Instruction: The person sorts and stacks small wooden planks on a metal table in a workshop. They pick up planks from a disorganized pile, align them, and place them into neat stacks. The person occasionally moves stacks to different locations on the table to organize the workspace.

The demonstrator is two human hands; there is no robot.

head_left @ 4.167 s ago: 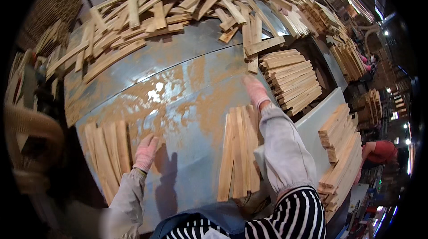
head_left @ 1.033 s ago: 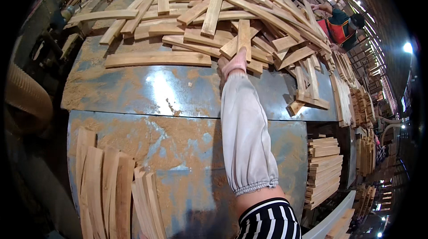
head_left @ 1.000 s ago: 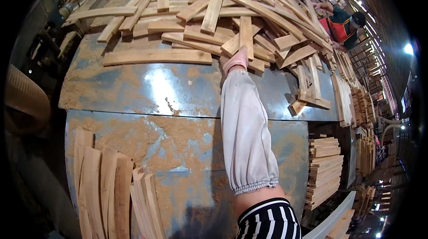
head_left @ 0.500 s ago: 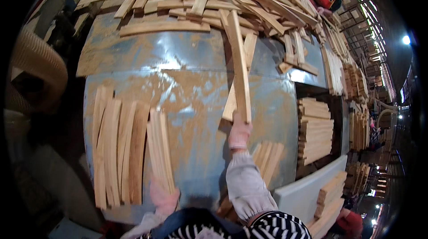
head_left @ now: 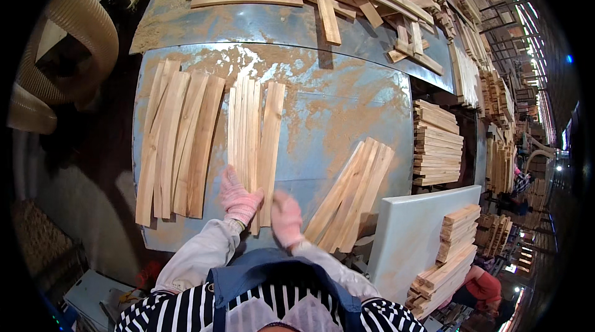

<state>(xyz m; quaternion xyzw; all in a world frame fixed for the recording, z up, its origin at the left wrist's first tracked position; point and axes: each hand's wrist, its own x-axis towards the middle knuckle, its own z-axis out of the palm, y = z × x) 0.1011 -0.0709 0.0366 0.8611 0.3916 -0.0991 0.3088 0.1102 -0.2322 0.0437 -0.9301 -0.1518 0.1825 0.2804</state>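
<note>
Drawn across table (head_left: pixel 338 115) toward near edge since earlier frame, alongside bundle (head_left: pixel 243 127): one slat (head_left: pixel 272 137), row thus widened. Bundle's near end held by curled left hand (head_left: pixel 240 199); right hand (head_left: pixel 287 219) beside slat, blurred, grip cannot be told.

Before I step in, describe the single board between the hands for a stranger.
At the metal table, find the pink-gloved left hand and right hand. Between them lies the near end of one board, pointing toward the far side. A gap at its far end sets it off from the tight row of boards on its left.
</note>
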